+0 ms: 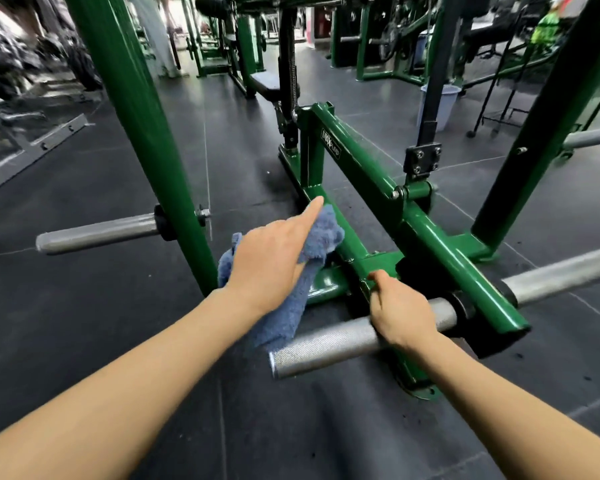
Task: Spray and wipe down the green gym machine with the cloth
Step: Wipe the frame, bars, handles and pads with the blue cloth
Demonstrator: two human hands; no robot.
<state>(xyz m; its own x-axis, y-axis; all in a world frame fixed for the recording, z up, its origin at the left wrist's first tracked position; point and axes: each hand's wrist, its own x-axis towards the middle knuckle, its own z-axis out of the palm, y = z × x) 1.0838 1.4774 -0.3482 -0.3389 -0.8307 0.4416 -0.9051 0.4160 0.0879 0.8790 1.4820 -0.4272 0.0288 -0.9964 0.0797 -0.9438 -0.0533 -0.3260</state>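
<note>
A gym: green steel weight machines (357, 161) near and far, knurled plate pegs (97, 233), dark rubber floor (84, 323).

1 cloth (284, 271), 2 hands, 4 silver pegs, 1 bucket (440, 105)

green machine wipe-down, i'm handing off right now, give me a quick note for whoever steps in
Left hand: holds the blue cloth against the low green frame rail, index finger extended.
Right hand: rests on the silver knurled peg, fingers curled toward the green bracket.
No spray bottle in view.
Done: cannot tell how much is wiped; the lower rail is being wiped now.
Left: remaining rails, uprights and pegs; find the spray.
</note>
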